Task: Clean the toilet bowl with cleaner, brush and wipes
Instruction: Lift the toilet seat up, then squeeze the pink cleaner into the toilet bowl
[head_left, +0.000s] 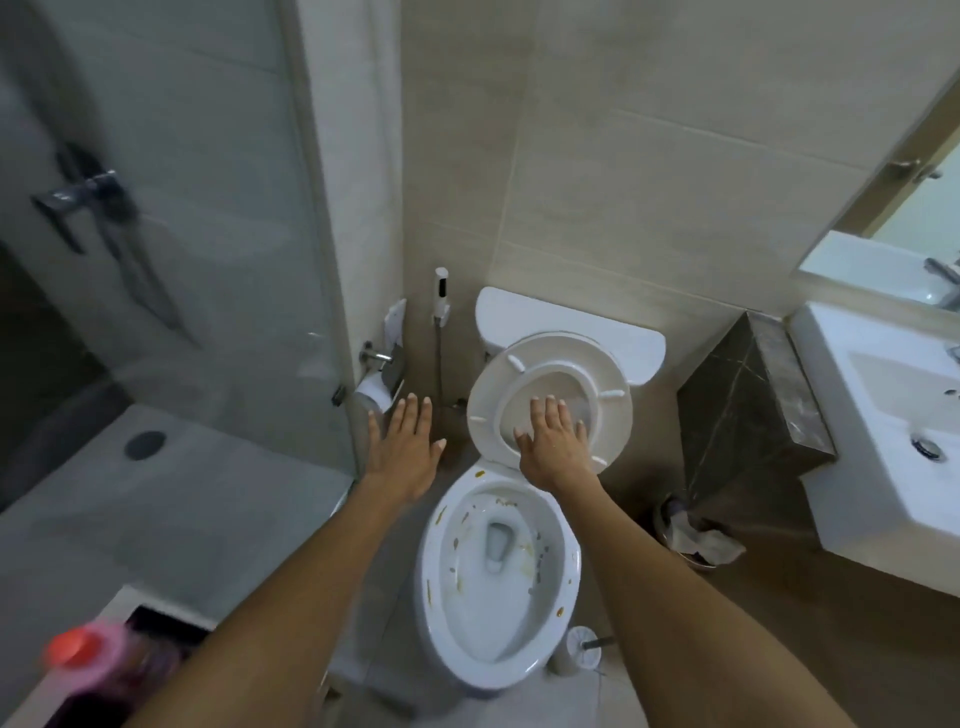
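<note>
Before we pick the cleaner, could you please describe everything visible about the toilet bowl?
The toilet bowl is white, glossy and ceramic-looking, oval, standing on the floor. Seat and lid are raised against the cistern. Yellow-brown stains spot the rim and inner walls; water sits at the bottom. The right hand lies against the raised seat.

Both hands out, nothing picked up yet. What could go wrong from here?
1. The raised seat may drop if the right hand knocks it.
2. The left arm passes over the pink bottle at the near edge; it could be knocked over.
3. Stains on the bowl rim could smear onto the forearms.
</note>
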